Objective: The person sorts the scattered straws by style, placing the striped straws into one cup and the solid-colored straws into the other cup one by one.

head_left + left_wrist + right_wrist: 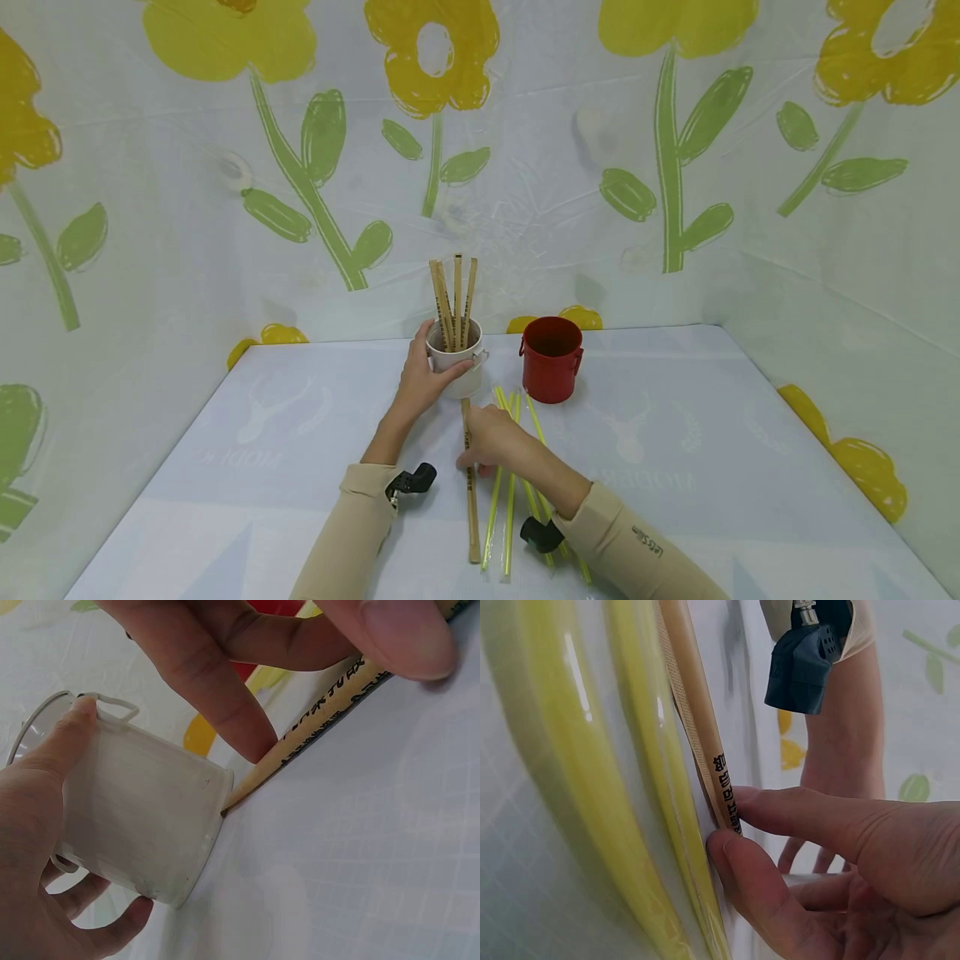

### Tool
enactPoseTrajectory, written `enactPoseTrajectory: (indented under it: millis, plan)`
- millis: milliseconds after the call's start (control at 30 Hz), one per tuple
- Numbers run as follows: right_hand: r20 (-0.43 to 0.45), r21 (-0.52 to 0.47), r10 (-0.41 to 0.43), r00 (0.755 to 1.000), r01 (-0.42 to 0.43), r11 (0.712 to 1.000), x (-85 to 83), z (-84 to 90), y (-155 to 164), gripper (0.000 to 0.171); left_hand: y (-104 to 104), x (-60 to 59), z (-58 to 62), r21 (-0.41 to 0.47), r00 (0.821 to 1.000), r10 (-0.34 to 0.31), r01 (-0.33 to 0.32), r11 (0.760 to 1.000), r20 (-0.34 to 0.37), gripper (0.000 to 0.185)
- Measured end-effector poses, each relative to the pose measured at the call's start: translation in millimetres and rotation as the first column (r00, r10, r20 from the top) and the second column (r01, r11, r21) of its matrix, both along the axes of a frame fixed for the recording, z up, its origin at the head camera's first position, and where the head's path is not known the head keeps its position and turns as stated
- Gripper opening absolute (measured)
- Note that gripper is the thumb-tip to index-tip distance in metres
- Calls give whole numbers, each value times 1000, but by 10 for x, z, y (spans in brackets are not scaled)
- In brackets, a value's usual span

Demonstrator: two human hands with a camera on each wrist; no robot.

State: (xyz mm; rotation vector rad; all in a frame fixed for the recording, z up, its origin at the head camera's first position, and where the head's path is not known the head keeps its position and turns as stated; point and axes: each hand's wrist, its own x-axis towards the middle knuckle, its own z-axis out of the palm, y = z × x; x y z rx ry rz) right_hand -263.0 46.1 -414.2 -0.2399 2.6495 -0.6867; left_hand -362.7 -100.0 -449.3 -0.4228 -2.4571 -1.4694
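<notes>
My left hand (422, 379) grips a small white metal bucket (142, 810), with the thumb across its front and the fingers round its side. Several brown paper-wrapped straws (456, 304) stand in the bucket. Just in front of it, another brown paper-wrapped straw (472, 517) with black print lies on the table, its far end at the bucket's base. My right hand (495, 437) is over this straw; in the right wrist view, thumb and finger pinch its paper (705, 727). Yellow straws (510, 508) in clear wrappers lie beside it, partly hidden under my right hand and forearm.
A red metal bucket (552, 367) with side handles stands to the right of the white one. The pale printed tablecloth (675, 400) reaches back to a wall covering with yellow flowers (431, 58). Dark wrist cameras (416, 479) hang at both sleeves.
</notes>
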Motion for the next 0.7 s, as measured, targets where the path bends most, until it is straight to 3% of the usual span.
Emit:
enactPoseTrajectory:
  millis: [700]
  plan:
    - [55,14,12,998,-13,1000,-9,30,6,24,9,28,14,3,1000,4,-4,1000,17,101]
